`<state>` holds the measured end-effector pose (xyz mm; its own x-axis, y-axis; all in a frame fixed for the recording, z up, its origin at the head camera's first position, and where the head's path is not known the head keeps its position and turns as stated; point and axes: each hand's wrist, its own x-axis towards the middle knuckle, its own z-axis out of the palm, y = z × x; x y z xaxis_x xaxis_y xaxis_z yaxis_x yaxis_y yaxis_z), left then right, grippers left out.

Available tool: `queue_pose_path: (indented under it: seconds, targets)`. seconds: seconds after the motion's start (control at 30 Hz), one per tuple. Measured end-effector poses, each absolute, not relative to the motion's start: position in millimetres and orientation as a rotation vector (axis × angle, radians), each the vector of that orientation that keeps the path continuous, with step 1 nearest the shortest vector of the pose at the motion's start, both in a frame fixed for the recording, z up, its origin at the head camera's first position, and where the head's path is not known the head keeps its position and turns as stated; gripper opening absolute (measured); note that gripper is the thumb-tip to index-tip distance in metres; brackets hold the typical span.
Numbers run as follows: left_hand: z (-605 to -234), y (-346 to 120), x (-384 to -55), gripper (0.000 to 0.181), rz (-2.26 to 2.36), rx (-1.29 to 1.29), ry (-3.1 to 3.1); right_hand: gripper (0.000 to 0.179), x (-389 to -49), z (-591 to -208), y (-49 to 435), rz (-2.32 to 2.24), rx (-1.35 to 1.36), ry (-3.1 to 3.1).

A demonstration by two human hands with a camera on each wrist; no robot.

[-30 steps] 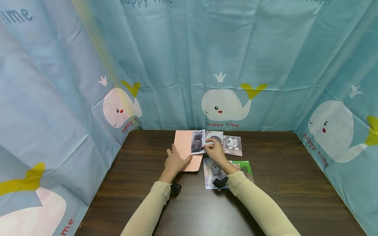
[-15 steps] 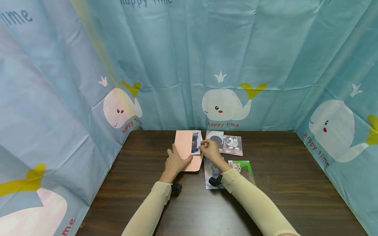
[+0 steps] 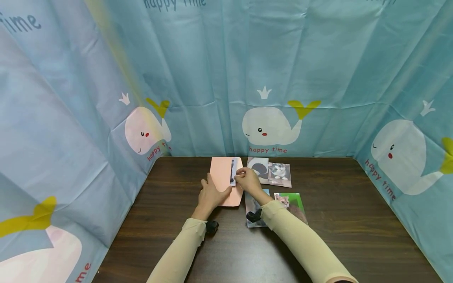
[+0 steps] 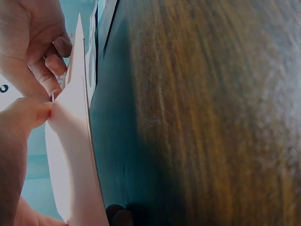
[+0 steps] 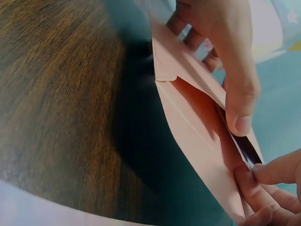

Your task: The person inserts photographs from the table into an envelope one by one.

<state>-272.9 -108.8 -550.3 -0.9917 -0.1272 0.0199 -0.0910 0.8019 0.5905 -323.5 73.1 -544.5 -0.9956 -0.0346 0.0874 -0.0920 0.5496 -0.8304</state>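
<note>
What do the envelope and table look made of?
Envelope: likely matte paper or thin card; the right wrist view shows a crease and thin edges. Table: wood or wood-look laminate, satin finish; brown grain with a soft sheen.

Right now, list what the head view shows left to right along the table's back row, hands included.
Left hand → pink envelope → right hand → photo with a dark round patch → gray-and-white cat photo.

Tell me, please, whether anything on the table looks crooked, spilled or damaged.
Nothing serious: the white-and-grey cat photo lies slightly tilted, misaligned with its neighbouring photo. I see no spill, nor damage to the pink envelope.
</note>
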Motion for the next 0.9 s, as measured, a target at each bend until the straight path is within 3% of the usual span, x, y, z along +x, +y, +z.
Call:
queue_pose_path:
  seconds: [0.9]
  targets:
    - [-553, -108, -274, 0.123, -0.937, 0.155, -2.899, 0.017, -328, -542, 62, 1.42, 0.165, -2.717]
